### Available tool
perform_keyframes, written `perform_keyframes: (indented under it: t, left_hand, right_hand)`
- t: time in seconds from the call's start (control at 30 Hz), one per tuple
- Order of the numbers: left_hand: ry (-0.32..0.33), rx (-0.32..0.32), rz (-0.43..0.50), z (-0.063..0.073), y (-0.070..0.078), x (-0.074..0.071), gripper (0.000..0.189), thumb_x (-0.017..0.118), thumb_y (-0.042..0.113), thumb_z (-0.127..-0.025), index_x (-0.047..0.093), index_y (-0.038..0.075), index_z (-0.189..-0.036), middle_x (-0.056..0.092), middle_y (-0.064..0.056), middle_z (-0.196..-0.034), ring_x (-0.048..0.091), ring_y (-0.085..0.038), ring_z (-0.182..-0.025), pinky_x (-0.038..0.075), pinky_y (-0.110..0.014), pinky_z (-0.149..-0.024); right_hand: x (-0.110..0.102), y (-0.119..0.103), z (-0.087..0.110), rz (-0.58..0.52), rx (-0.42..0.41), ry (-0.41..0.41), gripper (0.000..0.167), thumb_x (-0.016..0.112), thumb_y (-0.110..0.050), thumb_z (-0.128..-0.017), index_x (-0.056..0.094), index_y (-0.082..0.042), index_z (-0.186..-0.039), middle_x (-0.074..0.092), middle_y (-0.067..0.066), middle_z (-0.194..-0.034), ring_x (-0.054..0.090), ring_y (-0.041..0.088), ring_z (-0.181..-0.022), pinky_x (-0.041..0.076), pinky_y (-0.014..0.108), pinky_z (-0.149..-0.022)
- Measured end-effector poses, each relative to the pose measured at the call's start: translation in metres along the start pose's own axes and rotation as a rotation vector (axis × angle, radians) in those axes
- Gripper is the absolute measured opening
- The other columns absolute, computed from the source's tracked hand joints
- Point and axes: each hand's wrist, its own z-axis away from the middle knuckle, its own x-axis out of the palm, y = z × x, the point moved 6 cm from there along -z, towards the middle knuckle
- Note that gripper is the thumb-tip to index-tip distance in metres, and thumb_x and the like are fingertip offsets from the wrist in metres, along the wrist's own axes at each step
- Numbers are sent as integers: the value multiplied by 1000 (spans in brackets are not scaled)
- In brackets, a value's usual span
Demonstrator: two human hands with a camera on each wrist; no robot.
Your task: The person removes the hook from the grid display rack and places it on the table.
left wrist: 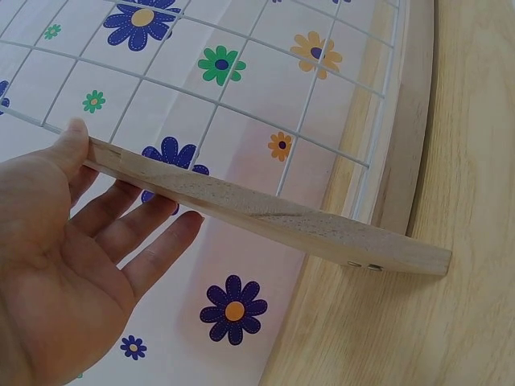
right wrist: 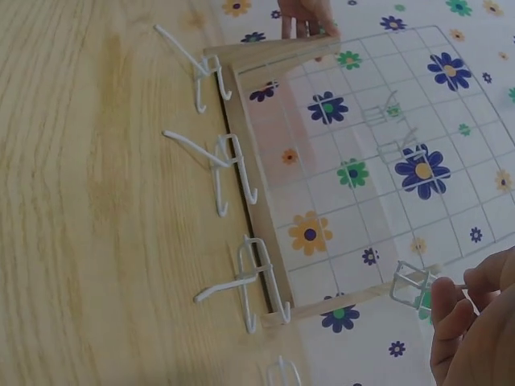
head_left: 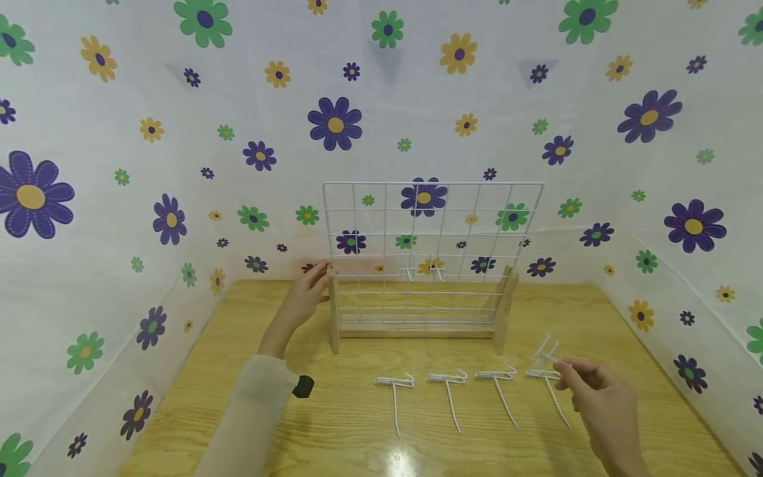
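A white wire grid panel stands upright in a wooden base. My left hand holds the top of its left wooden post; in the left wrist view the thumb lies on one side of the post and fingers on the other. At the right, my right hand pinches a white wire hook by its stem, its double-wire end raised over the table. Two more hooks, a left one and a right one, hang side by side near the grid's middle.
Several white hooks, among them the leftmost one, lie in a row on the wooden table before the rack. Flower-printed white cloth encloses the table's back and sides. A black object shows at my left sleeve.
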Motion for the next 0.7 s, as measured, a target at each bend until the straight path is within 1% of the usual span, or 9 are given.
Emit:
perform_keyframes:
  t: [0.13, 0.3, 0.47, 0.6, 0.7]
  left_hand:
    - [-2, 2, -2, 0, 0, 0, 56, 46, 33, -112, 34, 9, -162, 43, -24, -156, 48, -43, -138, 56, -49, -103]
    - [-1, 7, 4, -1, -1, 0, 55, 45, 31, -113, 33, 10, -162, 43, -24, -156, 48, -44, -138, 56, -49, -103]
    - [1, 4, 5, -1, -2, -1, 55, 45, 32, -113, 34, 11, -162, 44, -23, -156, 48, -43, -138, 57, -47, -102]
    - [1, 0, 5, -1, -1, 0, 55, 45, 31, -113, 34, 11, -162, 44, -24, -156, 49, -42, -137, 57, -47, -102]
    - [-1, 1, -1, -1, 0, 0, 55, 45, 30, -113, 32, 9, -162, 42, -25, -157, 49, -43, -137, 57, -48, -102]
  right_hand:
    - [3, 10, 3, -9, 34, -18, 30, 75, -21, -98, 70, 6, -108, 73, -1, -76, 62, 8, -66, 53, 18, -51]
    - [6, 17, 6, -38, 57, -25, 27, 76, -23, -97, 71, 2, -104, 73, 0, -75, 61, 9, -63, 51, 18, -50]
    - [10, 28, 7, -51, 77, -37, 28, 77, -24, -96, 71, 2, -103, 73, 0, -76, 64, 11, -66, 51, 18, -49]
    - [11, 35, 8, -43, 100, -44, 30, 78, -25, -96, 71, 2, -104, 74, -3, -78, 65, 11, -67, 50, 18, -49]
    - [12, 39, 8, -7, 111, -44, 31, 77, -28, -96, 71, 1, -105, 74, -2, -79, 64, 13, -66, 51, 19, -50]
